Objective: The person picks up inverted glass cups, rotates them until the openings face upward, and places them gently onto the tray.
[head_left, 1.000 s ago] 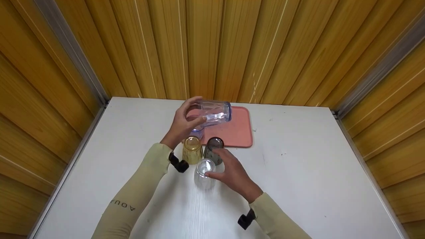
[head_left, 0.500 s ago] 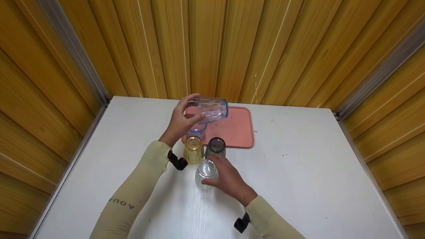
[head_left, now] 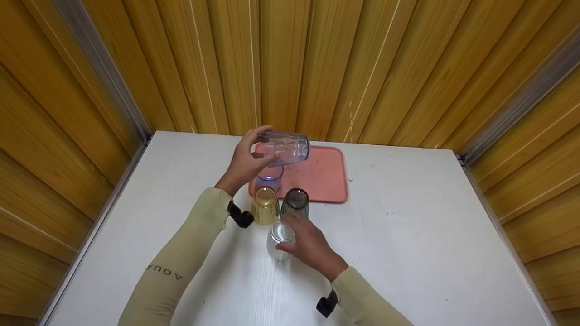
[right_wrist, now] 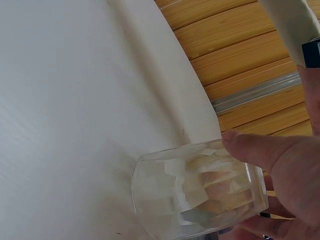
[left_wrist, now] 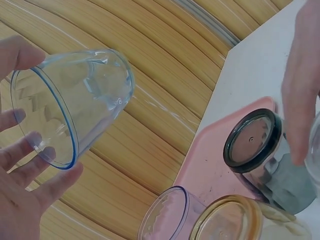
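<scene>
My left hand (head_left: pixel 244 158) holds a pale blue drinking glass (head_left: pixel 290 148) on its side above the pink tray (head_left: pixel 326 176). In the left wrist view, the fingers and thumb are at its blue rim (left_wrist: pixel 70 135) and its base points away from the palm. My right hand (head_left: pixel 312 242) grips a clear faceted glass (head_left: pixel 282 233), upside down on the white table, with thumb and fingers on opposite sides. Just beyond it, an amber glass (head_left: pixel 265 206) and a dark grey glass (head_left: pixel 297 199) stand upside down side by side. A second pale blue glass (head_left: pixel 269 179) stands rim up at the tray's front left corner.
The white table (head_left: pixel 408 235) reaches back to a yellow wood-panelled wall (head_left: pixel 290 68), with more panels on both sides. Grey metal strips (head_left: pixel 99 68) run along the corners. The tray lies near the table's back edge.
My right hand has moved down and slightly left, its fingers leaving the dark grey glass and closing round the clear glass. The left hand, with its pale blue glass, has shifted slightly up and left.
</scene>
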`<state>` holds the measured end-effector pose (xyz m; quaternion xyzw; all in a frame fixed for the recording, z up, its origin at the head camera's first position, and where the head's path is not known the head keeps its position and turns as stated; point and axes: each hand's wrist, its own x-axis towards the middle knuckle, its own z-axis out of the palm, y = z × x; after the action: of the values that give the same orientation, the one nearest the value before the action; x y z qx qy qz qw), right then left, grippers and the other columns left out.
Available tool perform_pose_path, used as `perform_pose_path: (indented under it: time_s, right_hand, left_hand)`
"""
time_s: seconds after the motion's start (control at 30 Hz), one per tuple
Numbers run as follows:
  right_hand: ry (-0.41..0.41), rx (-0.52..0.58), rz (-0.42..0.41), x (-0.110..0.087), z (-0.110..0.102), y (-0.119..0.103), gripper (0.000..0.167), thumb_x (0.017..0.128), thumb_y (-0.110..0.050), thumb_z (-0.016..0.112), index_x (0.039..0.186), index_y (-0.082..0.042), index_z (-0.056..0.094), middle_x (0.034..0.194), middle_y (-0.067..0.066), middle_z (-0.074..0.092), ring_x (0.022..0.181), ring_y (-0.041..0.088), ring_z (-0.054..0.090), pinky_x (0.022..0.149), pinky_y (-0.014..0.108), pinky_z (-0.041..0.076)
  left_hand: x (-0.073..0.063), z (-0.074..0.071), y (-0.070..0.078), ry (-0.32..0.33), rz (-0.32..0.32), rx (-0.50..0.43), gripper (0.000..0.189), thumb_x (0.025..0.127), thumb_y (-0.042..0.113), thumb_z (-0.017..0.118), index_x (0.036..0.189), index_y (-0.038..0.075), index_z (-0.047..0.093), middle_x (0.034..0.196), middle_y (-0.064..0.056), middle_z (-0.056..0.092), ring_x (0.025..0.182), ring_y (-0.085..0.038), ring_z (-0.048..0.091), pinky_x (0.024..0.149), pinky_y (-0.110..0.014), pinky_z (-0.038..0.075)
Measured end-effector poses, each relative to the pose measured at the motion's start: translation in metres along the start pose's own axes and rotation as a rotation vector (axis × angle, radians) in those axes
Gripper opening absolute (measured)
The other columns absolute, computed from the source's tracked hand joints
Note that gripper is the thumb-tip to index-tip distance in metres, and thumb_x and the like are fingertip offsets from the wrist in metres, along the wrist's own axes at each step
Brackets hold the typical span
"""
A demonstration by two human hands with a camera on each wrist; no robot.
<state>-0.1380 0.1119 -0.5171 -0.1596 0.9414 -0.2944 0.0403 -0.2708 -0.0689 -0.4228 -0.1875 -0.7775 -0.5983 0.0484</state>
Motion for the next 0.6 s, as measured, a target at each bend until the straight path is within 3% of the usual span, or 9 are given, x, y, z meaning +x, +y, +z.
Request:
perform_pose_path:
  time_s: [0.3, 0.43, 0.6]
  right_hand:
    - [-0.078, -0.063, 0.047, 0.006, -0.007, -0.012, 0.074, 0.078, -0.027, 0.081, 0.143, -0.018, 0.046, 0.144, 0.010, 0.046, 0.130, 0.026, 0.050, 0.103, 0.045, 0.048]
    - [-0.111, -0.100, 0.026, 0.008, -0.008, -0.018, 0.070, 0.078, -0.024, 0.081, 0.140, -0.025, 0.051, 0.141, 0.012, 0.048, 0.129, 0.027, 0.050, 0.102, 0.046, 0.049]
    - [-0.122, -0.236, -0.033, 0.010, -0.012, -0.023, 0.062, 0.076, -0.024, 0.082, 0.133, -0.020, 0.057, 0.132, 0.011, 0.056, 0.122, 0.026, 0.055, 0.098, 0.045, 0.050]
  left_hand:
    - [0.007, 0.000, 0.000, 0.004, -0.022, 0.055, 0.062, 0.082, 0.024, 0.074, 0.138, 0.026, 0.048, 0.132, -0.003, 0.048, 0.126, -0.021, 0.046, 0.103, -0.042, 0.049]
    - [0.010, 0.000, -0.001, 0.003, -0.033, 0.085, 0.063, 0.081, 0.025, 0.075, 0.138, 0.027, 0.048, 0.133, -0.005, 0.048, 0.126, -0.021, 0.045, 0.103, -0.041, 0.049]
    - [0.014, 0.002, -0.002, -0.024, -0.044, 0.131, 0.065, 0.081, 0.026, 0.074, 0.140, 0.026, 0.046, 0.133, -0.007, 0.047, 0.124, -0.021, 0.045, 0.102, -0.043, 0.049]
